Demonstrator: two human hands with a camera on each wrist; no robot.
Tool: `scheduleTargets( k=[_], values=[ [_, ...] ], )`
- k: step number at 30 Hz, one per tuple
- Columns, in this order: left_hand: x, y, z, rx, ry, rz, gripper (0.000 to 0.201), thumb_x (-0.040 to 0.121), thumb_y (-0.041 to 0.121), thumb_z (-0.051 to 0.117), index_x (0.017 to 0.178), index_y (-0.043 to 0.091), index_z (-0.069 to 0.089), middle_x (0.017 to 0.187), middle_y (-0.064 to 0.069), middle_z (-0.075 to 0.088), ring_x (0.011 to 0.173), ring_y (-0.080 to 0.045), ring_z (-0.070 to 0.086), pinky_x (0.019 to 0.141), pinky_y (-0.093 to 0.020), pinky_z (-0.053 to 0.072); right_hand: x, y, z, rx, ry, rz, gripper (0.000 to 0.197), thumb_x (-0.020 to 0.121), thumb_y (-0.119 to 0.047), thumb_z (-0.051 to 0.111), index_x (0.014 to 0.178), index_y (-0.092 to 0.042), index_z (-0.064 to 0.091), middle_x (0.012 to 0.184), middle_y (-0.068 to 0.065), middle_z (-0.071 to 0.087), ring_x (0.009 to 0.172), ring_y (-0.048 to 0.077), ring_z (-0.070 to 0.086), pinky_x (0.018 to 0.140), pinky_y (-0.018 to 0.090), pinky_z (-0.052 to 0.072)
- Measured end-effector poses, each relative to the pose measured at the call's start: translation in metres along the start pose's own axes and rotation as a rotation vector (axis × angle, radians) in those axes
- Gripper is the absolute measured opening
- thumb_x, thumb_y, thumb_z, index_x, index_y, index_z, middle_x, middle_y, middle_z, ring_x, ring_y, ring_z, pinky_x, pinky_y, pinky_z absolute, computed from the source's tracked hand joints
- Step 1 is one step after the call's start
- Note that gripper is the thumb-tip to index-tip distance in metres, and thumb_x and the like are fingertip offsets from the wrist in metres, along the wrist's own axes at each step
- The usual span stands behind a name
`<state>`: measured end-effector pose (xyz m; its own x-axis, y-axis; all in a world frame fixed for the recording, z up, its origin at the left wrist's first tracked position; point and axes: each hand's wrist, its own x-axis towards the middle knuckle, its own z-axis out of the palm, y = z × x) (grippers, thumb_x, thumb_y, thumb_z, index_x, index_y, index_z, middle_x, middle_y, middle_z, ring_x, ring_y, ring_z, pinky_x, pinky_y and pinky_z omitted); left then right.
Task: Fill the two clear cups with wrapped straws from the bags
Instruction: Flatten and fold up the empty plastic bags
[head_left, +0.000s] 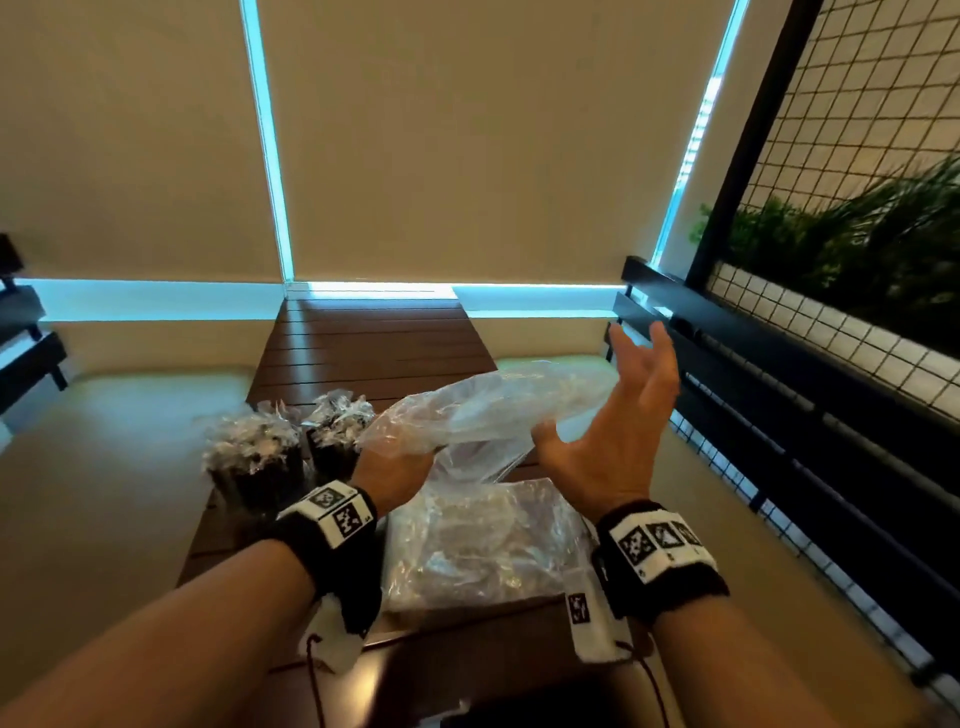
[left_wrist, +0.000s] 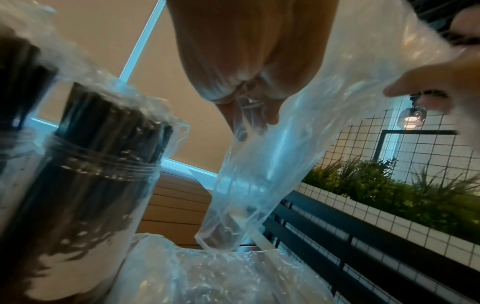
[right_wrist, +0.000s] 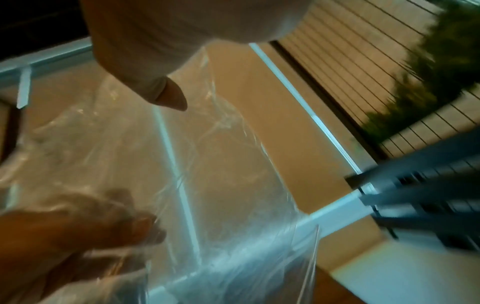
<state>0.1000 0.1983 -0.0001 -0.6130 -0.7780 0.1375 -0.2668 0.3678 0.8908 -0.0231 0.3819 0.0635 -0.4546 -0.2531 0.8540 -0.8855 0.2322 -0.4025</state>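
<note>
Two clear cups (head_left: 254, 462) (head_left: 337, 441), both packed with dark wrapped straws, stand at the left of the brown table (head_left: 374, 343). My left hand (head_left: 400, 465) grips one end of a limp clear plastic bag (head_left: 498, 405) held up in the air over the table. My right hand (head_left: 613, 410) is open beside the bag's right end, palm towards it and fingers spread. In the left wrist view my left hand's fingers (left_wrist: 246, 96) pinch the bag (left_wrist: 272, 164) next to a filled cup (left_wrist: 98, 164). The bag (right_wrist: 221, 185) looks nearly empty.
A second clear bag (head_left: 483, 551) holding wrapped straws lies flat on the table's near end, under my hands. A black rail (head_left: 779, 364) with a wire grid and green plants (head_left: 857, 244) runs along the right. Beige blinds close off the back.
</note>
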Motion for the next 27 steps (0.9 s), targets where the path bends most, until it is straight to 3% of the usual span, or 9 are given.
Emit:
scheduleTargets(
  k=[2,4,7,10,13,15,20,23,27],
  values=[
    [-0.002,-0.002,-0.005,0.058,-0.017,0.131,0.012,0.095,0.012,0.062,0.084,0.017,0.063,0.088,-0.006,0.065,0.082,-0.018,0.06,0.082,-0.025,0.051,-0.005,-0.01,-0.004,-0.132,-0.188,-0.207,0.091,0.063,-0.03,0.078,0.142,-0.028,0.033,0.153,0.011,0.026,0.14,0.026,0.028,0.109,0.05,0.031],
    [-0.005,0.003,-0.013,0.127,-0.061,0.155,0.015,0.094,0.015,0.059,0.079,0.016,0.06,0.092,-0.013,0.065,0.087,-0.019,0.058,0.088,-0.034,0.051,-0.017,-0.019,0.003,-0.262,-0.322,-0.31,0.072,0.065,-0.03,0.079,0.13,-0.029,0.047,0.135,0.005,0.052,0.128,0.026,0.044,0.103,0.051,0.034],
    [-0.008,0.014,-0.028,0.098,-0.079,0.228,0.026,0.081,0.009,0.078,0.091,0.018,0.056,0.096,0.0,0.061,0.078,0.006,0.059,0.072,-0.012,0.049,-0.029,-0.019,0.017,-0.4,-0.359,-0.227,0.055,0.063,-0.017,0.081,0.111,-0.027,0.057,0.103,-0.003,0.064,0.098,0.024,0.06,0.093,0.046,0.037],
    [-0.015,0.024,-0.042,0.063,-0.115,0.316,0.087,0.065,0.029,0.093,0.135,0.02,0.042,0.126,0.005,0.052,0.108,0.001,0.055,0.085,-0.008,0.043,-0.035,-0.014,0.025,-0.515,-0.38,-0.172,0.041,0.066,-0.012,0.077,0.102,-0.024,0.06,0.091,-0.003,0.064,0.086,0.024,0.062,0.093,0.047,0.035],
    [-0.024,0.042,-0.054,0.388,-0.132,0.575,0.112,0.059,0.063,0.084,0.149,0.026,0.029,0.146,0.0,0.039,0.13,-0.015,0.044,0.106,-0.034,0.038,-0.033,-0.008,0.033,-0.549,-0.366,-0.198,0.03,0.071,-0.014,0.077,0.096,-0.021,0.062,0.086,0.0,0.064,0.078,0.025,0.062,0.087,0.044,0.039],
    [-0.031,0.063,-0.054,0.68,-0.077,0.75,0.101,0.064,0.067,0.075,0.148,0.026,0.036,0.142,0.0,0.048,0.126,-0.02,0.049,0.105,-0.041,0.039,-0.025,-0.007,0.036,-0.562,-0.352,-0.231,0.027,0.074,-0.014,0.074,0.096,-0.018,0.061,0.085,0.003,0.062,0.074,0.028,0.059,0.073,0.039,0.041],
    [-0.033,0.073,-0.019,0.903,0.14,0.965,0.036,0.08,0.019,0.066,0.117,0.018,0.064,0.099,-0.004,0.065,0.086,-0.028,0.063,0.073,-0.04,0.049,-0.011,-0.003,0.035,-0.512,-0.279,-0.323,0.024,0.075,-0.006,0.068,0.097,-0.013,0.061,0.087,0.01,0.06,0.071,0.034,0.055,0.059,0.037,0.038],
    [-0.038,0.039,0.009,0.994,-0.032,0.873,0.028,0.082,0.007,0.066,0.108,0.016,0.064,0.093,-0.003,0.06,0.075,-0.025,0.063,0.059,-0.036,0.049,-0.042,0.026,0.041,-0.433,-0.512,-0.373,0.04,0.065,-0.001,0.074,0.101,-0.016,0.062,0.092,0.008,0.06,0.076,0.032,0.059,0.061,0.037,0.044],
    [-0.047,-0.029,0.043,1.04,-0.445,0.493,0.021,0.096,0.01,0.054,0.115,0.018,0.055,0.116,-0.003,0.056,0.101,-0.026,0.062,0.073,-0.042,0.055,-0.1,0.063,0.054,-0.354,-1.072,-0.286,0.032,0.084,-0.017,0.067,0.115,-0.022,0.06,0.117,0.004,0.057,0.109,0.03,0.055,0.086,0.042,0.045]
  ],
)
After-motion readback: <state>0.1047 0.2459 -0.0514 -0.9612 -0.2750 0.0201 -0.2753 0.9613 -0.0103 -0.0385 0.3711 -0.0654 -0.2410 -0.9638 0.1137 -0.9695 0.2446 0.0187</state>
